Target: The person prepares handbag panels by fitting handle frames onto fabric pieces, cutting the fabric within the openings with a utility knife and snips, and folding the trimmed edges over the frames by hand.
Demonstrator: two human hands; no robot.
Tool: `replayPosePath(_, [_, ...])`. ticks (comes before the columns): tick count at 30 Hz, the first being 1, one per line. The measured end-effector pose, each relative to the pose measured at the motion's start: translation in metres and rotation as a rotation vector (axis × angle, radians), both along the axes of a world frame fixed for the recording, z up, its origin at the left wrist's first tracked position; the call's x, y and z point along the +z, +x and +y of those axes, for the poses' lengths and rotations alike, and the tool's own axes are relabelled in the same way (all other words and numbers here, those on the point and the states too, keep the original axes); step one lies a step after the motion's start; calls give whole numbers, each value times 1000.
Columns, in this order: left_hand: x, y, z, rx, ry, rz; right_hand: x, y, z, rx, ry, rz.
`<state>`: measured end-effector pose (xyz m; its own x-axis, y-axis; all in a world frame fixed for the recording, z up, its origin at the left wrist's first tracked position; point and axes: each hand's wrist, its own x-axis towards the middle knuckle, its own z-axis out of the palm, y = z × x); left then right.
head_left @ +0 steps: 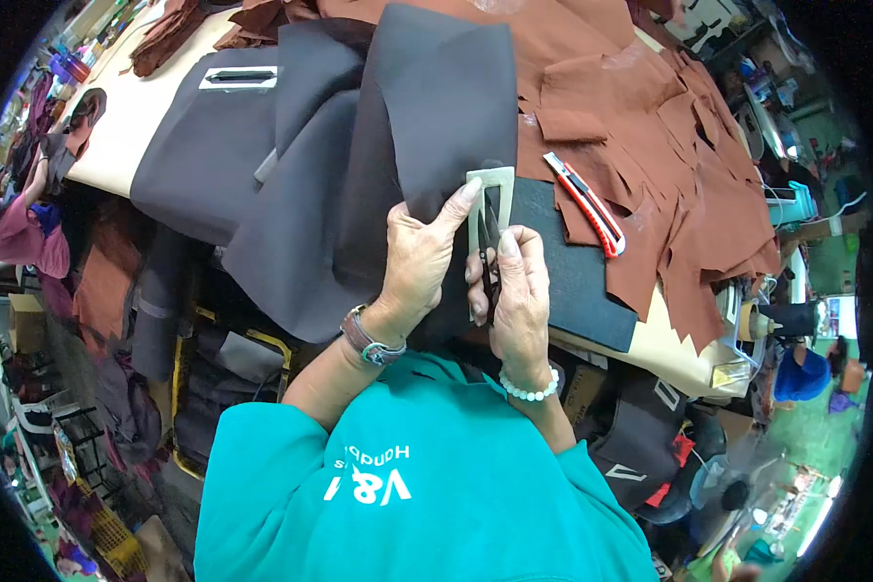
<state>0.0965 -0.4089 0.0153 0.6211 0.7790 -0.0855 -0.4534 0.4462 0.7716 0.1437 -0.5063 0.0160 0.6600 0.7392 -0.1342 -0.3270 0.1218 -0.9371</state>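
Observation:
My left hand (424, 254) pinches a pale rectangular frame (492, 177) against the dark grey leather (441, 107), its thumb on the frame's upper left side. Closed around small dark scissors (490, 228), my right hand (519, 291) is just below and right of the frame. The scissors point up, and their blades lie in the frame's opening. The dark leather hangs in folds over the table edge to the left. A red and white utility knife (587, 206) lies to the right, on brown leather pieces (640, 145).
A dark board (572, 262) lies at the table's front edge (684, 364). Another slotted piece (240, 78) rests on the grey leather at the upper left. Beneath the table are a yellow-edged crate (177, 388) and bags. A co-worker's arm (37, 182) shows at far left.

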Motion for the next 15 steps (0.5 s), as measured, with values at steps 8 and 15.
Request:
replayPosePath(8, [3,-8,-1,7,-50,64,-4,-13,16,-67,89,63])
replayPosePath(15, [-5,-1,-2,49,-70,89,-8,-13,18,-82,70,97])
